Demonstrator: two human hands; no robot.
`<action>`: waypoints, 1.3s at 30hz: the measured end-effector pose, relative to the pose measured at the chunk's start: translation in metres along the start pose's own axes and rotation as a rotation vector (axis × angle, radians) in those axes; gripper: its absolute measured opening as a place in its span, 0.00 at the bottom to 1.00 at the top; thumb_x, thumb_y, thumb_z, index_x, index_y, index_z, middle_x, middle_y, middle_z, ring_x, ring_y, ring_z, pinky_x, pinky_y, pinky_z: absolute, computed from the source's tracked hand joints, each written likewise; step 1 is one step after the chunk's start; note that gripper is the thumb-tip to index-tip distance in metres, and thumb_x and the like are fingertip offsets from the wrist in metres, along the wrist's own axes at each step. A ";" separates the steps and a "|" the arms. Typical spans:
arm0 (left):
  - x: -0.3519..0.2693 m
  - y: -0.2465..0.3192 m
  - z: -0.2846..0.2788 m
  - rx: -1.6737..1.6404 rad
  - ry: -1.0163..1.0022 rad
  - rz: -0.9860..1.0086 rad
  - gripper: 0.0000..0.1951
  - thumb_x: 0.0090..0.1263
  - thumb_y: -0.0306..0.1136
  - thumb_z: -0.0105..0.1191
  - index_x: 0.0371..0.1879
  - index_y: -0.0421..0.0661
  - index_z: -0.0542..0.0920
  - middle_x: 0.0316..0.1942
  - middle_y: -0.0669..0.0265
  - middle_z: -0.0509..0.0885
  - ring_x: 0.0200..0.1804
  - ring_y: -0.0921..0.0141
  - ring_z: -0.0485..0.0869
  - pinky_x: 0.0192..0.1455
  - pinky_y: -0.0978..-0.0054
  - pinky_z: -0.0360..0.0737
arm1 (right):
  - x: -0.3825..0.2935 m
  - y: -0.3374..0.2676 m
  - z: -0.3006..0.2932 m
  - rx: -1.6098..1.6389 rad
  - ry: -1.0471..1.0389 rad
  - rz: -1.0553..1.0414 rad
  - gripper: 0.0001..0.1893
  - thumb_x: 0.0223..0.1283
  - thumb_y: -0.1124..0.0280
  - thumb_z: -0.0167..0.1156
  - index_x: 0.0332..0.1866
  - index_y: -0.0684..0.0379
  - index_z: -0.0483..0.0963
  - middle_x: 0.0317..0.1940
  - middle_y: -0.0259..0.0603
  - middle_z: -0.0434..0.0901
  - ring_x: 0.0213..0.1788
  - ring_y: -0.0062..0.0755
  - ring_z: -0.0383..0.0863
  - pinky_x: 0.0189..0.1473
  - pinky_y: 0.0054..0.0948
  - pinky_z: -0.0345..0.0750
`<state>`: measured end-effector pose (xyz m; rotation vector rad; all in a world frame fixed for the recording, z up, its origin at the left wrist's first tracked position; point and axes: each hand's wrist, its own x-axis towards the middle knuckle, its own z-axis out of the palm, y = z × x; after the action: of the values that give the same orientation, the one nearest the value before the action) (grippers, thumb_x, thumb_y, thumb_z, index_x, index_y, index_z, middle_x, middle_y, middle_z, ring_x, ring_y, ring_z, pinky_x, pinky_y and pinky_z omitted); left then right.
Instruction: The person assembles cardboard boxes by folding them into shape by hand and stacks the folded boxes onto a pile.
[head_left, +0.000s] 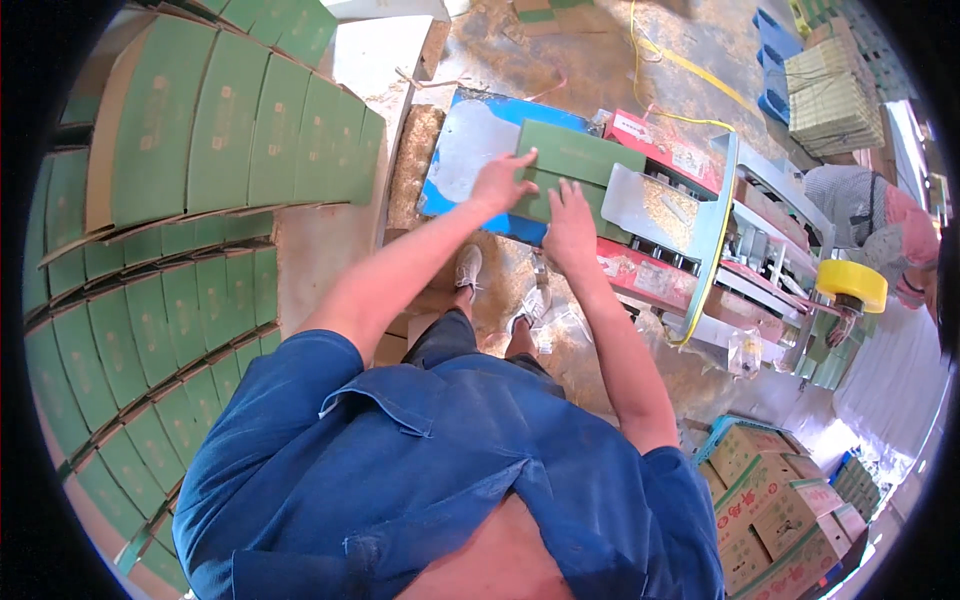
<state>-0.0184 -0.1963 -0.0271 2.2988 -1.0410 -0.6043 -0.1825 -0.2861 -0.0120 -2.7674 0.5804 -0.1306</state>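
Observation:
A green cardboard box (581, 154) with its two top flaps folded in lies at the infeed of a carton sealing machine (660, 281), over a blue and bare-metal table (476, 135). My left hand (502, 182) touches the box's left end, its fingers spread. Near the flap edge on the side closer to me, my right hand (571, 225) rests with its fingers extended. The machine's metal plate (660, 206) sits just over the box's right part and bears sawdust-like bits. A yellow tape roll (851, 286) is mounted further right.
Stacked green boxes (225, 135) rise at the left. Printed cartons (780, 502) stand at the lower right. Past the machine is a person (862, 210). A yellow cable (637, 60) crosses the littered floor behind, with a blue pallet (772, 71) beyond.

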 end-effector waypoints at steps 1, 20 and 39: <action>0.000 0.006 0.009 -0.001 0.007 0.003 0.35 0.57 0.40 0.73 0.68 0.61 0.78 0.54 0.53 0.83 0.54 0.52 0.84 0.58 0.60 0.80 | -0.017 -0.006 -0.003 0.084 0.001 0.003 0.29 0.50 0.81 0.59 0.63 0.66 0.73 0.70 0.60 0.67 0.75 0.64 0.61 0.74 0.51 0.64; -0.161 0.015 -0.212 -0.771 0.306 0.154 0.22 0.66 0.33 0.65 0.60 0.44 0.82 0.50 0.61 0.88 0.48 0.72 0.86 0.53 0.71 0.83 | 0.082 -0.253 -0.313 0.685 0.294 -0.564 0.22 0.57 0.75 0.68 0.59 0.65 0.80 0.56 0.51 0.84 0.61 0.45 0.82 0.68 0.38 0.72; -0.273 0.020 -0.551 -0.003 0.857 -0.178 0.27 0.65 0.34 0.70 0.62 0.39 0.79 0.56 0.61 0.86 0.57 0.70 0.82 0.64 0.70 0.77 | 0.150 -0.378 -0.338 1.179 0.378 -0.902 0.13 0.63 0.69 0.70 0.46 0.67 0.82 0.36 0.38 0.88 0.32 0.23 0.79 0.39 0.28 0.76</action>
<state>0.1320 0.1637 0.4483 2.2874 -0.4171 0.3238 0.0466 -0.1127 0.4319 -1.6134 -0.5770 -0.8657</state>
